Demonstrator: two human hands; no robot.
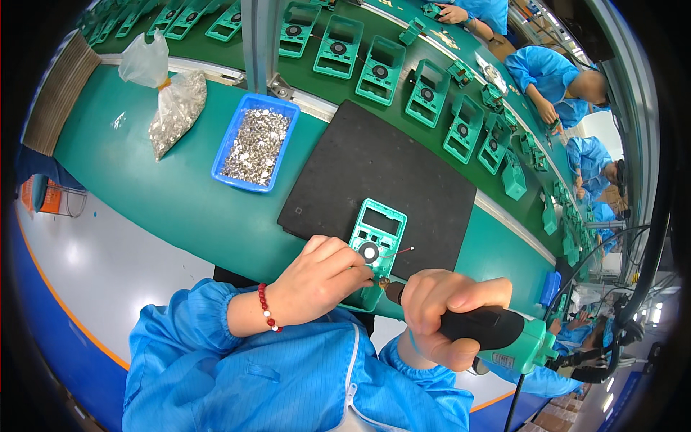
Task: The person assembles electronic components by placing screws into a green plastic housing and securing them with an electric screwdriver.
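A green plastic housing [381, 220] with a rectangular window and a round black-and-white speaker [369, 252] lies on the near edge of a black mat. A thin wire with a small plug sticks out to its right. My left hand [320, 281], wearing a red bead bracelet, reaches over the housing's lower part, fingertips pinched together. What they hold, if anything, is too small to make out. In my right hand [446, 309] is a black and green electric screwdriver [497, 327]. Its tip meets a small brass-coloured spot beside my left fingertips.
A blue bin [223, 155] of small metal parts and a tied plastic bag [176, 108] of similar pieces stand left of the black mat [374, 158]. Several green housings [338, 47] line a belt beyond a metal post [260, 43]. Co-workers in blue sit across.
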